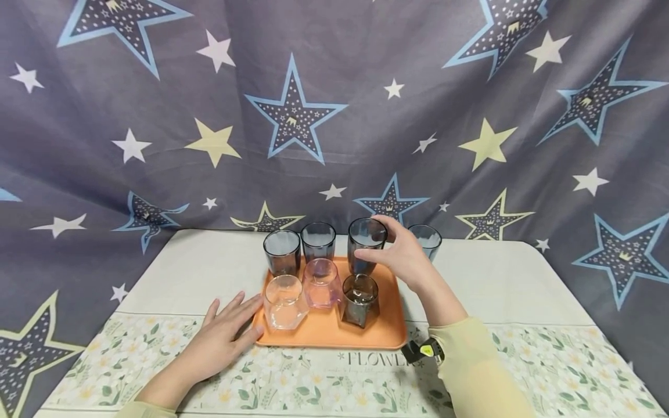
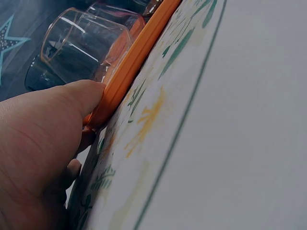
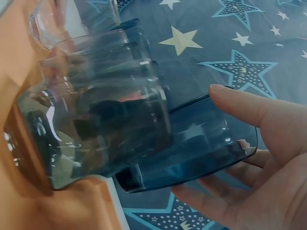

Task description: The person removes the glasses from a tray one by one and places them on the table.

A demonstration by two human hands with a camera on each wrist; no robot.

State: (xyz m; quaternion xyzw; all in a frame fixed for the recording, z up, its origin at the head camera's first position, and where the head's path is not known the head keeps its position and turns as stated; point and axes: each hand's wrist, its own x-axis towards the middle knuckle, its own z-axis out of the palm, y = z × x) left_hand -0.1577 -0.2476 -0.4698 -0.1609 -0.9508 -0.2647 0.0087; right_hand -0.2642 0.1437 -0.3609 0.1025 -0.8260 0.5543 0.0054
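A blue-grey drinking glass (image 1: 360, 238) is held in my right hand (image 1: 405, 255), thumb on the near side and fingers round the far side, at the tray's back right. In the right wrist view the same glass (image 3: 192, 148) shows its base beside a smoky glass (image 3: 105, 115). My left hand (image 1: 227, 337) lies at the left edge of the orange tray (image 1: 387, 334), with fairly straight fingers touching its side. The left thumb (image 2: 88, 93) rests against the tray's rim (image 2: 124, 76). Whether the held glass touches the tray I cannot tell.
On the tray stand a clear glass (image 1: 284, 302), a pinkish glass (image 1: 321, 284), a smoky brown glass (image 1: 359, 302) and two blue-grey glasses, one left (image 1: 282, 252) and one beside it (image 1: 319, 239). Another blue-grey glass (image 1: 427, 239) stands behind my right hand. A star-printed curtain (image 1: 334, 116) hangs behind.
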